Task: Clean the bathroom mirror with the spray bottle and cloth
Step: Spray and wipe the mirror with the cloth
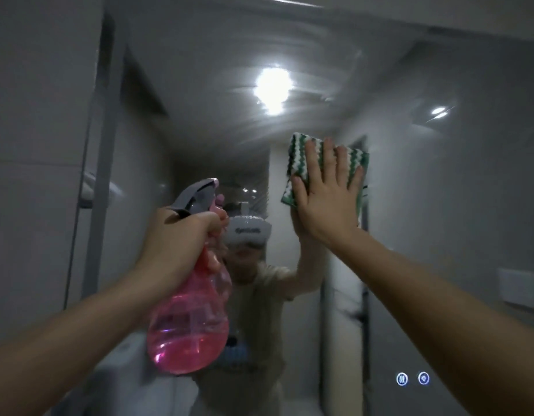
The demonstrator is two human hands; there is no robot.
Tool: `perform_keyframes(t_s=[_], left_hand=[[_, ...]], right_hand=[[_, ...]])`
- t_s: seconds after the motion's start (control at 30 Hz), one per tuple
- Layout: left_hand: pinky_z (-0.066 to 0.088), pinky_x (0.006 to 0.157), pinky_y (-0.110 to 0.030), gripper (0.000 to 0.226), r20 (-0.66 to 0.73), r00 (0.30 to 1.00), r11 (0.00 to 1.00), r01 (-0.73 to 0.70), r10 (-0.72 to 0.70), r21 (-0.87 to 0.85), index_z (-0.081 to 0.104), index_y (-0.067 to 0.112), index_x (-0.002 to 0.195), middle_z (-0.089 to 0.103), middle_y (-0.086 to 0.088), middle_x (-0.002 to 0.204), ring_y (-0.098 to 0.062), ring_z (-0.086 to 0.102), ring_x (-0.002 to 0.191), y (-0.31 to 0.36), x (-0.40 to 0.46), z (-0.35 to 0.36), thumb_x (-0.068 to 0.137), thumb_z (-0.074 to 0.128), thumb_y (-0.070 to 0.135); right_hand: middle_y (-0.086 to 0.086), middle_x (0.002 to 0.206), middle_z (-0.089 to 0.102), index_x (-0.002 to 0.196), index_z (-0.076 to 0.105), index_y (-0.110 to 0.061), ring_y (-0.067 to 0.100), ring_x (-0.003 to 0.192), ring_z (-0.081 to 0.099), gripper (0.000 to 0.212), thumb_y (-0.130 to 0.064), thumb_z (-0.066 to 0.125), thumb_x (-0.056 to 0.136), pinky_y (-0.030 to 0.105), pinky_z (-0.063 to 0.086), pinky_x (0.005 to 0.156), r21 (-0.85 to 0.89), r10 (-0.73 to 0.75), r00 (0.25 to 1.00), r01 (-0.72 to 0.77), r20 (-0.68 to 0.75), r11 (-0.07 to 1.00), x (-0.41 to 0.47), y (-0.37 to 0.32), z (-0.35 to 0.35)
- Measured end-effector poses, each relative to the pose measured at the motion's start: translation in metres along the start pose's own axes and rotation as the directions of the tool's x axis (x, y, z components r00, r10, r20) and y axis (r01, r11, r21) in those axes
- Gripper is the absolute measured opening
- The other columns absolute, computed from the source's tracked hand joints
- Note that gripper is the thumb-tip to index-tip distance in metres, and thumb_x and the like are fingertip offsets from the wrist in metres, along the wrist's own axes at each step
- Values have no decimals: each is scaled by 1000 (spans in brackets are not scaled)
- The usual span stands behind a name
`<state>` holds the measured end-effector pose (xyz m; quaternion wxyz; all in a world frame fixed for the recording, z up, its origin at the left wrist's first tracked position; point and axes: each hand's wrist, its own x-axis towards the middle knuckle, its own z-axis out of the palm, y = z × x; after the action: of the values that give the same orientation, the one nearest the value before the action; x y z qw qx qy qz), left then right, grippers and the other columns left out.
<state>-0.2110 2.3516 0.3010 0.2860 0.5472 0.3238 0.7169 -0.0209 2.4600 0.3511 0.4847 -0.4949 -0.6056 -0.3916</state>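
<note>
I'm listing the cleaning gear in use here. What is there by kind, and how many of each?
Spray bottle, pink, gripped by the left hand: 1
Cloth, green and white, pressed flat to the mirror by the right hand: 1
Total: 2

Mirror (440, 205) fills the view ahead. Left hand (181, 244) grips the bottle (189, 331) neck, in front of the mirror, left of centre. Right hand (328, 199) up and to the right, flat on the cloth (298, 154), cloth between palm and mirror. Two icons (413, 378) at mirror's lower right.
</note>
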Motion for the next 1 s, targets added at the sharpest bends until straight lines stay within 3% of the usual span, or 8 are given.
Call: perform_keyframes(t_s=[0.1,0.2,0.37,0.57,0.63,0.77,0.93,1.0], left_hand=[[42,47,-26,18,-80,997,993,-9,18,120,71,6,76,53,-9,40,-19,45,30,-8,-15,-18,78,55,-1],[43,51,-30,12,-201,979,987,0,32,159,69,8,79,70,-13,69,-19,46,30,-20,-34,-48,76,59,2],[42,41,-24,37,-318,946,983,113,-62,147,68,4,93,75,0,94,-19,43,30,-57,-88,-92,59,60,14],[38,36,-19,15,-356,920,947,247,-163,205,71,8,85,58,-7,47,-17,43,29,-121,-155,-97,78,60,2],[38,34,-19,23,-366,913,945,265,-181,193,70,10,81,51,-18,50,-15,40,28,-138,-168,-93,82,56,-7],[38,33,-22,10,-358,911,938,288,-206,192,61,-16,89,44,-15,47,-16,40,31,-169,-190,-90,82,58,-9],[38,37,-23,6,-342,925,932,261,-167,250,66,4,64,45,-16,35,-22,44,31,-197,-203,-70,67,69,8],[39,38,-27,22,-357,923,931,249,-145,266,60,-8,63,44,-27,42,-24,44,31,-210,-208,-64,62,62,14]], right_hand=[[8,161,7,154,9,-26,27,148,3,61,-48,24,98,54,-6,116,24,-158,985,160,-63,987,-24,-31,17],[12,155,28,149,33,-20,33,144,24,61,-45,36,94,56,5,114,11,-375,921,378,-103,926,-57,-66,36],[10,155,30,149,36,-21,30,144,25,57,-43,37,96,57,5,114,25,-562,826,564,-47,826,-131,-100,56],[7,158,24,152,25,-20,26,145,17,60,-41,32,96,55,-5,114,-2,-734,663,743,147,670,-237,-103,77],[6,157,25,152,26,-21,26,145,20,58,-38,27,96,55,-5,115,9,-760,629,769,161,639,-263,-99,81],[5,156,29,150,30,-22,23,144,22,60,-40,46,96,53,2,116,49,-734,671,734,107,678,-294,-90,86],[1,154,34,148,37,-26,19,143,26,59,-33,55,92,50,4,118,130,-663,747,653,53,746,-336,-82,93],[-2,151,39,145,42,-29,16,141,32,53,-31,53,93,48,10,119,106,-631,776,625,22,773,-358,-80,97]])
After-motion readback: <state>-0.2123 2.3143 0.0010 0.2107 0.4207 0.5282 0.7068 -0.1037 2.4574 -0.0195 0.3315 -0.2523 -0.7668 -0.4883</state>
